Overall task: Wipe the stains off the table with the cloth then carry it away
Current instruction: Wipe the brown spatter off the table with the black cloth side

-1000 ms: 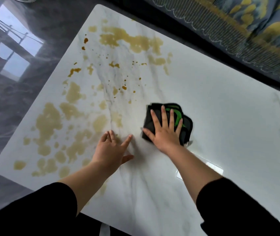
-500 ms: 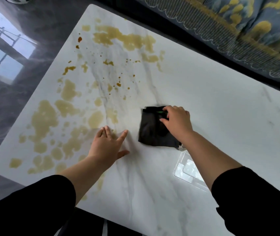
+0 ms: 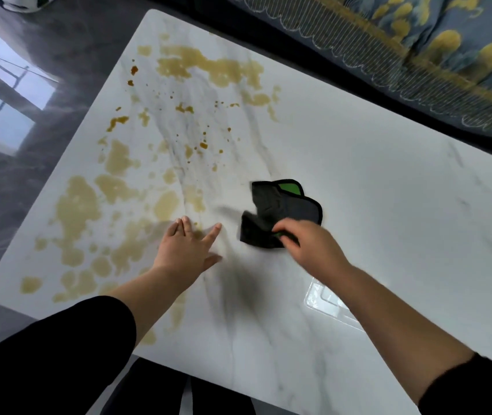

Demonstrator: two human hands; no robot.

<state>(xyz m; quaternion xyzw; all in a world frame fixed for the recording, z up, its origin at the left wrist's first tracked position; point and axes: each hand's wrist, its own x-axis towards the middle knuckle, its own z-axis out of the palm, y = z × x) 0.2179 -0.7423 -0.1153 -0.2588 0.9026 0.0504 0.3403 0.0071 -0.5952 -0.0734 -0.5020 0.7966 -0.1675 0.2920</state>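
Right hand point(image 3: 310, 247) pinches the near edge of the crumpled dark cloth point(image 3: 280, 212), which lies on the white marble desk point(image 3: 388, 190) just right of the stains point(image 3: 113, 190); a green patch shows on the cloth, no legible writing. Left hand point(image 3: 186, 250) rests flat, fingers spread, at the stains' edge.

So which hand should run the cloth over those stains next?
Right. The right hand already grips the cloth beside the stains; the left hand lies flat on the table, likely bracing.
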